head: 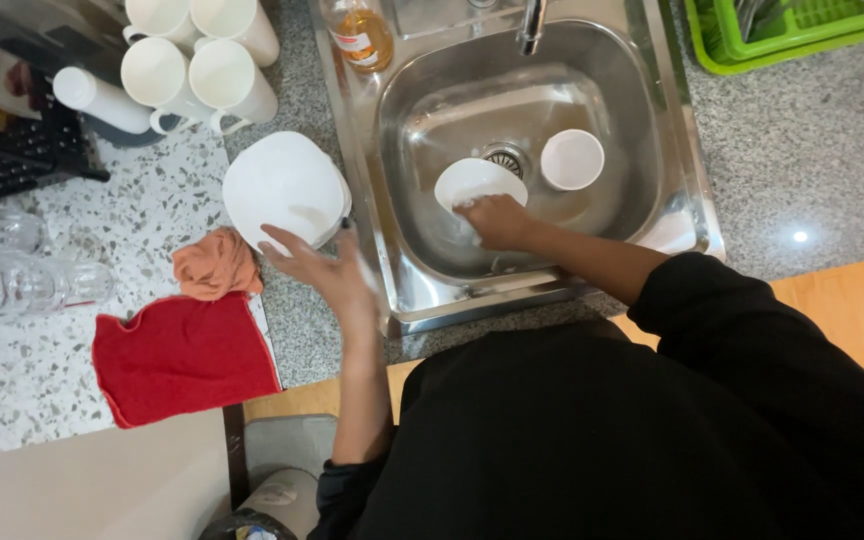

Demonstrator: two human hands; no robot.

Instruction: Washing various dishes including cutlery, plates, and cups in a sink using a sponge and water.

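A person in a black top leaned over a steel sink [652, 130] in the upper middle of the frame, both bare arms at work. The right hand [497, 220] reached down into the basin, fingers curled and closed on the near rim of a small white bowl [474, 182], which stood tilted on edge just beside the drain [504, 158]. A white cup [572, 159] lay close to the bowl on its right, apart from the hand.

The left hand [324, 265] was spread, fingers apart, its tips touching the near edge of a stack of white plates [282, 185] on the counter just left of the sink; it pinched nothing.

The bowl looked like glazed ceramic: stiff, fairly light, breakable, and probably slick if wet in the basin. A firm hold across the rim, thumb inside and fingers outside, seemed the safest place to take it. The plates, stacked, would be heavier and liable to slide on one another; they seemed best taken from beneath the bottom plate.

An orange cloth [216, 264] and a red towel [182, 355] lay on the speckled counter at centre left. White mugs [197, 70] stood in the upper left, clear glasses [12, 270] along the left edge, a bottle of amber liquid [360, 35] behind the sink, and a green rack [792, 30] in the upper right corner.
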